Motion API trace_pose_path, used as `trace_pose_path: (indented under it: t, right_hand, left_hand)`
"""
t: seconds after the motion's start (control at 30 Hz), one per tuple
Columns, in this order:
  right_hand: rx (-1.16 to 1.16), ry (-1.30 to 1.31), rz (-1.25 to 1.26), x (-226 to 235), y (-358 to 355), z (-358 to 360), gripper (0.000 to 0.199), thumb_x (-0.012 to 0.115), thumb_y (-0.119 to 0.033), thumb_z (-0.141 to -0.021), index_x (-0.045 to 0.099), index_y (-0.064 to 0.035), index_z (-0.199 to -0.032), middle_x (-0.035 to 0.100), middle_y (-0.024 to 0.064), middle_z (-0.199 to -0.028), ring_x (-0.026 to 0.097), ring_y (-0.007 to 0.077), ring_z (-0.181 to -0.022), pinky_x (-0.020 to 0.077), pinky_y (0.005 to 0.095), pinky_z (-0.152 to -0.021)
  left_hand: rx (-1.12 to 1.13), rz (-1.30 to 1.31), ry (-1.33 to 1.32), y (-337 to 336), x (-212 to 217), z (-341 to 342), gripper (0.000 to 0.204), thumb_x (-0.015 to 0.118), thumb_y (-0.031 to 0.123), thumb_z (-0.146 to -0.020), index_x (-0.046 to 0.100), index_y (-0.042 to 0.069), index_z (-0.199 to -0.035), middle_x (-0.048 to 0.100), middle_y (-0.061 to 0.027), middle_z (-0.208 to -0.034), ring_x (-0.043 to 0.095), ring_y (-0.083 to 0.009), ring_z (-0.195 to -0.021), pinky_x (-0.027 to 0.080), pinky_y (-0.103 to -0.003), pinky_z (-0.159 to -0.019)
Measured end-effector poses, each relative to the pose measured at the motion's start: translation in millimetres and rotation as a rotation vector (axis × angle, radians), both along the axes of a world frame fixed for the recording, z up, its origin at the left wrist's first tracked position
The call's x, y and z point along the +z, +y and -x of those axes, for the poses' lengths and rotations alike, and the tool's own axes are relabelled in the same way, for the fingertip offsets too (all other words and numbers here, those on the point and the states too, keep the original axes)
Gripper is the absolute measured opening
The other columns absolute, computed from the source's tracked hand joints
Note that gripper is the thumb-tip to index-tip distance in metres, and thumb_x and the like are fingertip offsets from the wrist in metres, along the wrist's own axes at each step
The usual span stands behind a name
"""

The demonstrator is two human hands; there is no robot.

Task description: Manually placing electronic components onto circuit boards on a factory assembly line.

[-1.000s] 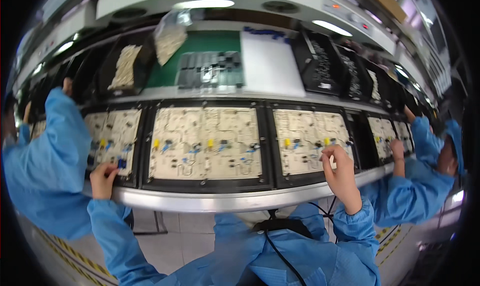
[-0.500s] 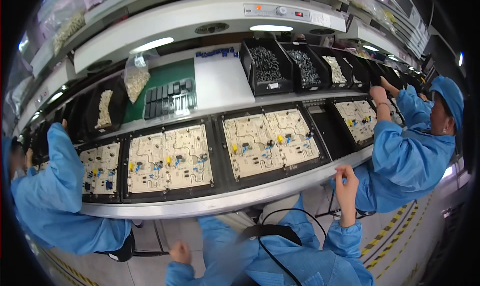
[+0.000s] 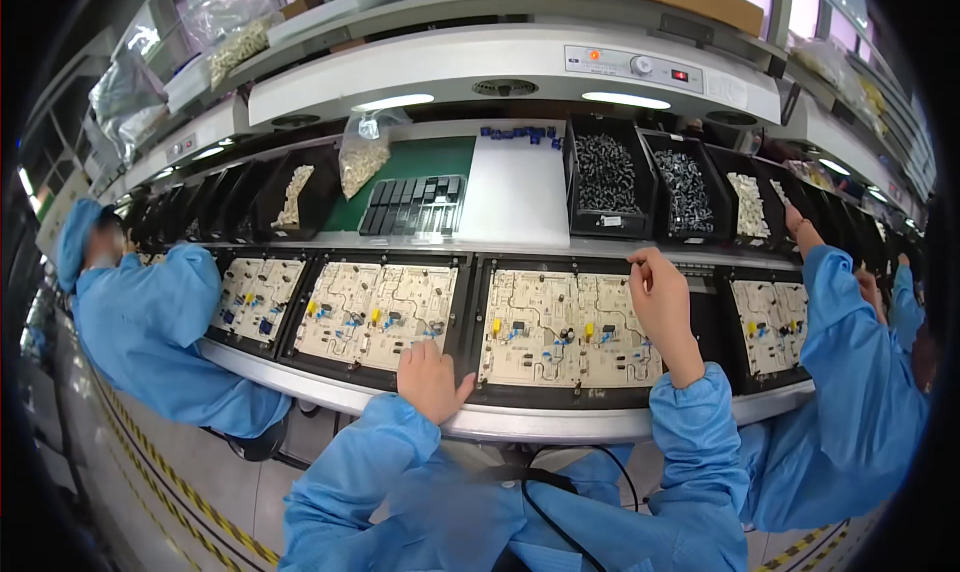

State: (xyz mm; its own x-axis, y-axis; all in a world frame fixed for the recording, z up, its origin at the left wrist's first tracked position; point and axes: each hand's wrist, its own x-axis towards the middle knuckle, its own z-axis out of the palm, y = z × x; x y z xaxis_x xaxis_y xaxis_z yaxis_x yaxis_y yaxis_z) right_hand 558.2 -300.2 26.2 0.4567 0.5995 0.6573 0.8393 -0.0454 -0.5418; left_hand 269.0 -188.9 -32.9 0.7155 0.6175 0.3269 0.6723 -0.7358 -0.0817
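At the lamplit bench (image 3: 570,427), left fingers (image 3: 420,355) lie loose; right fingers (image 3: 648,263) curl, grip unclear.

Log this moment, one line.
right hand: over centre board, right side, grip unclear | left hand: near left-adjacent board, lower right | black bins: beyond boards

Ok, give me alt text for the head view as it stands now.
A person's left hand is at the near right corner of one black-framed circuit board, the right hand over the right edge of the next board. Beyond stand a clear tray of black rectangular components and black bins of small parts; blue-clad co-workers are on both sides.
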Motion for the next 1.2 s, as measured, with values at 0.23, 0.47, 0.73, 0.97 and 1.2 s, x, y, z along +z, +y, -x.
trace_pose_path:
  t: [0.23, 0.47, 0.73, 0.97, 1.2]
  right_hand:
    - [0.005, -0.020, 0.014, -11.2, 1.5, -20.0, 0.008, 0.054, 0.000, -0.080, 0.055, -0.0024, -0.087, 0.046, 0.0080, -0.059, 0.045, 0.0179, -0.050, 0.0361, 0.0284, -0.048]
    - [-0.066, 0.029, -0.003, 10.4, -4.2, -14.1, 0.009, 0.052, 0.002, -0.080, 0.055, -0.0019, -0.088, 0.044, 0.0057, -0.057, 0.042, 0.0125, -0.048, 0.0344, 0.0260, -0.046]
    - [-0.325, -0.117, 0.123, 45.6, 35.4, -65.7, 0.011, 0.053, 0.001, -0.076, 0.052, -0.0016, -0.087, 0.052, 0.0130, -0.063, 0.054, 0.0244, -0.057, 0.0415, 0.0349, -0.052]
    - [-0.260, -0.016, 0.484, 44.3, 71.8, -119.8, 0.013, 0.063, -0.008, -0.073, 0.056, -0.0007, -0.081, 0.061, 0.0165, -0.079, 0.061, 0.0287, -0.072, 0.0485, 0.0356, -0.065]
    - [-0.188, 0.106, 0.625, 48.8, 102.7, -105.2, 0.025, 0.060, -0.003, -0.075, 0.055, -0.0008, -0.099, 0.061, 0.0092, -0.073, 0.058, 0.0129, -0.053, 0.0475, 0.0251, -0.047]
  left_hand:
    - [-0.135, 0.046, -0.109, 10.9, -11.1, 0.4, 0.029, 0.062, 0.032, -0.069, 0.059, 0.004, -0.066, 0.049, -0.0124, -0.078, 0.046, -0.0282, -0.081, 0.034, -0.040, -0.073]
    - [-0.187, 0.132, -0.123, 16.4, -4.8, 1.7, 0.026, 0.063, 0.029, -0.069, 0.058, 0.004, -0.065, 0.049, -0.0115, -0.078, 0.046, -0.0281, -0.080, 0.032, -0.039, -0.071]
    - [-0.330, 0.188, -0.199, 21.0, 8.5, 9.3, 0.027, 0.063, 0.031, -0.069, 0.059, 0.005, -0.064, 0.049, -0.0104, -0.073, 0.046, -0.0264, -0.079, 0.033, -0.038, -0.070]
    - [-0.391, 0.240, -0.238, 24.5, 14.6, 12.8, 0.029, 0.063, 0.033, -0.069, 0.059, 0.005, -0.064, 0.048, -0.0105, -0.073, 0.046, -0.0258, -0.077, 0.033, -0.038, -0.070]
    - [-0.388, 0.262, -0.232, 28.8, 15.8, 9.3, 0.028, 0.063, 0.032, -0.070, 0.057, 0.005, -0.064, 0.047, -0.0108, -0.074, 0.046, -0.0254, -0.078, 0.033, -0.037, -0.071]
